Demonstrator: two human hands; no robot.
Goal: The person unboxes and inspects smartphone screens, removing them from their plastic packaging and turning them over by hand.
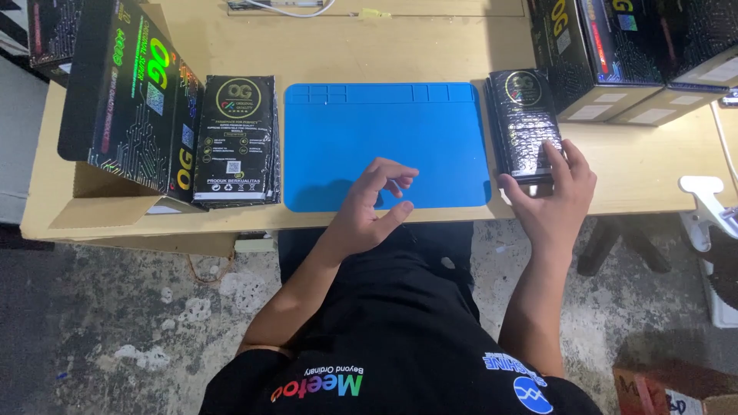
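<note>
Matt blue rubbery mat [384,138] on smooth pale wood table [430,46]; glossy bubble-wrapped black packet stack [524,123]; rough concrete floor [138,330].

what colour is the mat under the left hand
Bright blue mat, seen clearly in the head view; the left hand rests on its near edge.
</note>
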